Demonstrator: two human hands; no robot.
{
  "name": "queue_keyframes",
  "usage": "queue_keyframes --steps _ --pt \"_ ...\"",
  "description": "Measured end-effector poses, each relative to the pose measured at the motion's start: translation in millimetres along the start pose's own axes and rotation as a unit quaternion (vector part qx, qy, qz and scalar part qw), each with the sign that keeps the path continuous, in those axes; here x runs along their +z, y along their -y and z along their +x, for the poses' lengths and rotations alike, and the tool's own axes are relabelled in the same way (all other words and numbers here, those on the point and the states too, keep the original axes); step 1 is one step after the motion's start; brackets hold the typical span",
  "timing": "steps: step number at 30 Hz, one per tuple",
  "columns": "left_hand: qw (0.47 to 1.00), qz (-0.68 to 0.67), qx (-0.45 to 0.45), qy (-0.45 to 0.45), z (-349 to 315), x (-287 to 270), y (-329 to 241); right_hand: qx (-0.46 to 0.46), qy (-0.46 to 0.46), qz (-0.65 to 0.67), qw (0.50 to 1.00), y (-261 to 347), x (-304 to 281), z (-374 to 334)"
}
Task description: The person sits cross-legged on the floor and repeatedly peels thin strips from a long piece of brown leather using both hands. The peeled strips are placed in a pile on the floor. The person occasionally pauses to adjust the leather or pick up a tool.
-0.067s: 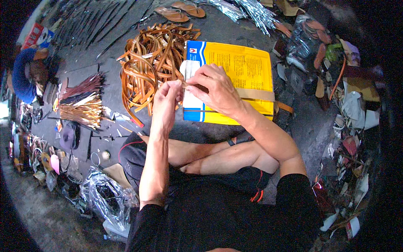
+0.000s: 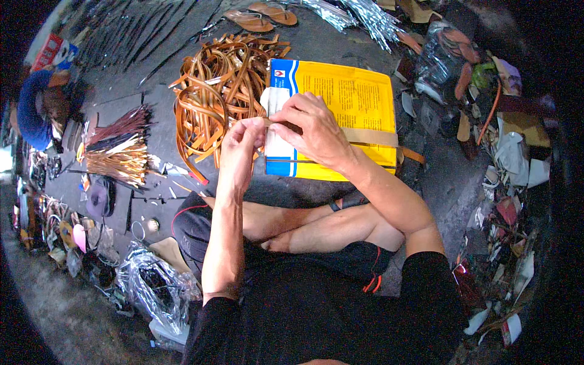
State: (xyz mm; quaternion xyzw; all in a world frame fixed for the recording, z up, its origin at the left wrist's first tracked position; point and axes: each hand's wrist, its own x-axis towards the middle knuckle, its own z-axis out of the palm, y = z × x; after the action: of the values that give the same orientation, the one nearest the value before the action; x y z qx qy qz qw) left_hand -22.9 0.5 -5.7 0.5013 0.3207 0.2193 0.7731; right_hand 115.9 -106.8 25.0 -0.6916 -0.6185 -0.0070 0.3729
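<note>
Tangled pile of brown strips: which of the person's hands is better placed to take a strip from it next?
Probably the left hand: it is close beside the pile, while the right hand is farther off, over the yellow-and-blue container. Both, though, appear to pinch a small brown piece.

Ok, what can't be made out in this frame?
Head view: the small brown piece, mostly covered by the left hand and right hand pinching it.
Head view: the part of the yellow container behind the right hand.
Head view: the container's fine print, too small.
Head view: silvery strips, cut off by the top edge.
</note>
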Motion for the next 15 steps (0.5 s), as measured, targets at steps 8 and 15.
queue_keyframes --steps 8,15 --pt "1.000 0.004 0.011 -0.023 10.9 0.7 8.4 -0.007 0.010 0.040 0.999 -7.4 4.1 2.6" --pt "0.985 -0.167 -0.044 0.008 22.1 -11.7 31.4 -0.016 -0.002 0.054 0.998 -9.5 5.4 -0.3"
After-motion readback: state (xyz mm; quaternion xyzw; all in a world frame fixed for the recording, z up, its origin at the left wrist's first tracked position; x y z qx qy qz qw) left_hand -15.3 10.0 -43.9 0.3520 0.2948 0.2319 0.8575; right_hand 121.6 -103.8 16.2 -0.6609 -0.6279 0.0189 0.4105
